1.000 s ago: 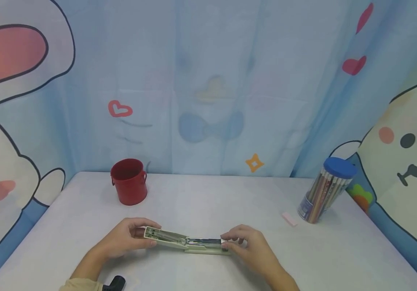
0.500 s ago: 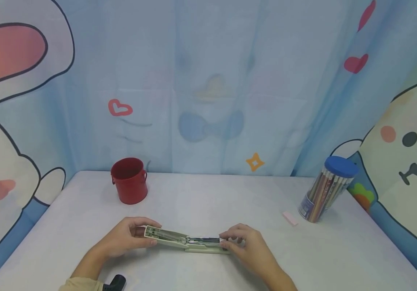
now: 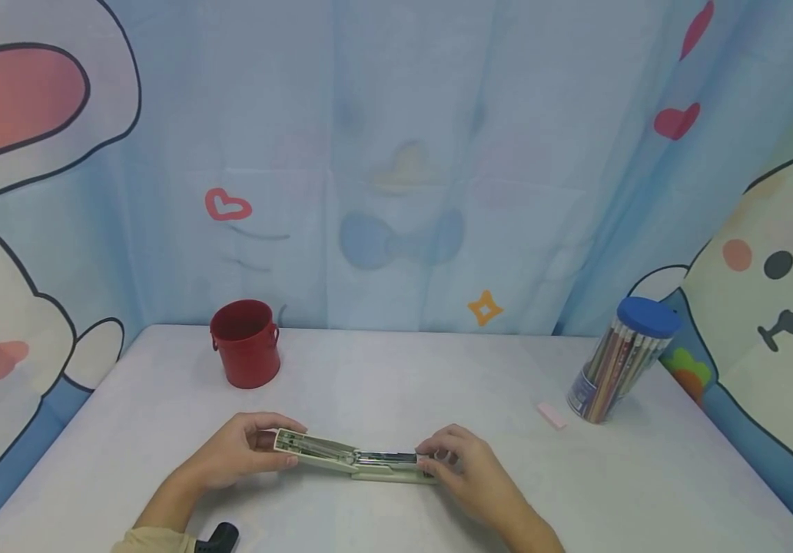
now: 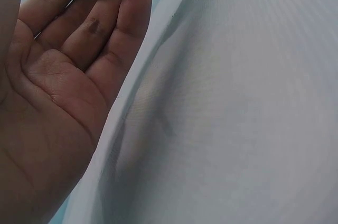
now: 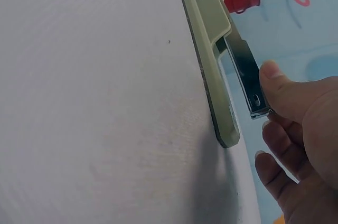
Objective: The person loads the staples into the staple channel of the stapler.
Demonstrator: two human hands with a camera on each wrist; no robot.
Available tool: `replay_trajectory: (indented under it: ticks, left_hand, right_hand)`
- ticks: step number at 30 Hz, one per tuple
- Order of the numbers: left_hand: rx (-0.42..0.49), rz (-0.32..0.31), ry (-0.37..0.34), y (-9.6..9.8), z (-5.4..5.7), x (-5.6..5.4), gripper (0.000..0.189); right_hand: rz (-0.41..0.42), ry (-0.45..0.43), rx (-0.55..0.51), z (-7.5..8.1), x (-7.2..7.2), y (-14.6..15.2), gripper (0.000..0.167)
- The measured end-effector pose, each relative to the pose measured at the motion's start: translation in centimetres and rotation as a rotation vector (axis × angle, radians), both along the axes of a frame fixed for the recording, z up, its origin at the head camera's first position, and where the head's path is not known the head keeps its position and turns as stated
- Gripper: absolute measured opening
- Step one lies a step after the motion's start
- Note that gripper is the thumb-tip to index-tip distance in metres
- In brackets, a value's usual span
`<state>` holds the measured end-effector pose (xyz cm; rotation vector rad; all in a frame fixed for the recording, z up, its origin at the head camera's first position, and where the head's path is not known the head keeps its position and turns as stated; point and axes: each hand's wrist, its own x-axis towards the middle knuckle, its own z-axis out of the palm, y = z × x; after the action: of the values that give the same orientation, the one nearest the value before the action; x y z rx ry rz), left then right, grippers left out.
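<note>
Barely anything is shifting: both hands are keeping their grip, left hand (image 3: 240,453) and right hand (image 3: 469,472) grasping the opened stapler (image 3: 351,457) mid-worktop (image 3: 396,369), the red bucket (image 3: 246,343) and pencil tub (image 3: 618,361) standing well apart.

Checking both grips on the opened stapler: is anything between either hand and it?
Nothing visible. The left hand holds one end of the stapler; the right hand pinches its metal end. The red bucket stands well behind.

Right hand (image 5: 301,129) pinches the stapler's (image 5: 216,76) metal magazine (image 5: 245,71) end.
</note>
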<state>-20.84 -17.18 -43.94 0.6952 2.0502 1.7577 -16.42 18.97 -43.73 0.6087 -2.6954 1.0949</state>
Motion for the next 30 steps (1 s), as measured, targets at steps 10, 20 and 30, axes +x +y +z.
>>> replay_trajectory:
  ticks: [10,20,30]
  left_hand:
    - [0.007,-0.009,-0.001,-0.03,-0.04,-0.01,0.047]
    - [0.003,-0.004,0.005,-0.02,-0.10,-0.01,0.047]
    - [-0.002,-0.001,0.009,-0.03,-0.04,-0.01,0.047]
  right_hand:
    - [-0.025,0.009,-0.023,-0.48,-0.05,0.26,0.010]
    - [-0.034,-0.058,-0.092,-0.66,0.01,0.48,0.014]
    - [-0.032,-0.059,-0.092,-0.62,0.05,0.47,0.015]
